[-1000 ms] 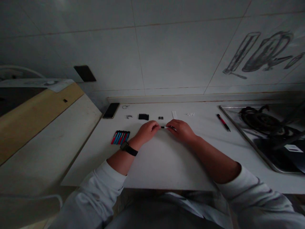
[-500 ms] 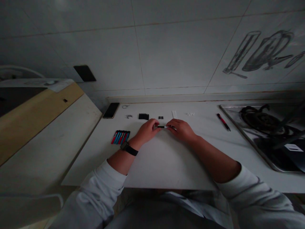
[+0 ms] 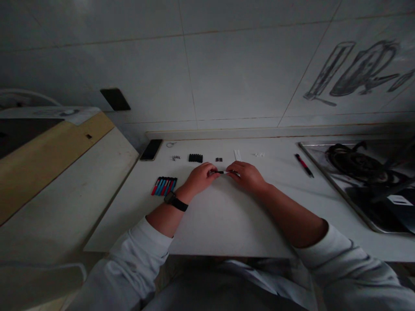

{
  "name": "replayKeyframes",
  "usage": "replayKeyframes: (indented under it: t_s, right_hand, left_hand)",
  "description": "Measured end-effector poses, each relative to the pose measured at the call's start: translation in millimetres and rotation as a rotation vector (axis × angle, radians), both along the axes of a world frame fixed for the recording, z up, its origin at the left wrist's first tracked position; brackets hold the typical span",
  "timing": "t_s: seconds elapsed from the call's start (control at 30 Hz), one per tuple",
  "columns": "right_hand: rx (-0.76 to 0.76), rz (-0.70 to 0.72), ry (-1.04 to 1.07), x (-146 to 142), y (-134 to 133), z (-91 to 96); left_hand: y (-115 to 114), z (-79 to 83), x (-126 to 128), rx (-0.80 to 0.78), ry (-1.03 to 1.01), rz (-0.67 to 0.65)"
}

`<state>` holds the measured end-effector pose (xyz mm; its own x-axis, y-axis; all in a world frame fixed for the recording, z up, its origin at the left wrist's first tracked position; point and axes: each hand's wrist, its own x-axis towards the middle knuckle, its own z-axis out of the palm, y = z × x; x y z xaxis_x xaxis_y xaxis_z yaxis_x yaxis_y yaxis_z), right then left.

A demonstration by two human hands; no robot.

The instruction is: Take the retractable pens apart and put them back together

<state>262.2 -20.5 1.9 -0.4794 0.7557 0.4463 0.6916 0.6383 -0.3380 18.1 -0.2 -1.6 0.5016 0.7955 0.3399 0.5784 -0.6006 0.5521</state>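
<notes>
My left hand [image 3: 201, 177] pinches the black end of a thin black-and-white pen part [image 3: 222, 172]. On its other side, my right hand [image 3: 247, 176] grips the white end between thumb and fingers. The part lies level between the two hands, just above the counter; its ends are hidden by fingers. Behind the hands sit a row of black pen grips [image 3: 195, 158], some small dark pieces [image 3: 219, 160], thin white refills [image 3: 237, 154], small white pieces [image 3: 259, 154] and small springs [image 3: 176, 158]. Red and blue pen barrels [image 3: 164, 186] lie beside my left wrist.
The white counter [image 3: 227, 224] meets a tiled wall at the back. A phone [image 3: 151, 150] and a thin ring [image 3: 171, 144] lie at the back left. To the right are a red-and-black pen [image 3: 304, 166] and a gas stove [image 3: 348, 190].
My left fingers have shifted slightly right along the pen part, so less of its black section shows. My right hand has barely moved.
</notes>
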Motion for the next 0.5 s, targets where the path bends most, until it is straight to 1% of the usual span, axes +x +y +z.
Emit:
replayKeyframes:
  t_s: [0.2,0.37,0.5]
  right_hand:
    - [0.002,0.015,-0.002,0.3,0.2,0.5]
    - [-0.005,0.005,0.005,-0.3,-1.4,2.5]
    - [-0.007,-0.002,0.018,-1.0,-3.0,4.7]
  left_hand:
    - [2.3,-1.6,-1.1,-0.043,0.045,-0.021]
    - [0.8,-0.9,-0.6,0.008,0.011,0.000]
    - [-0.2,-0.6,-0.4,-0.001,0.011,0.011]
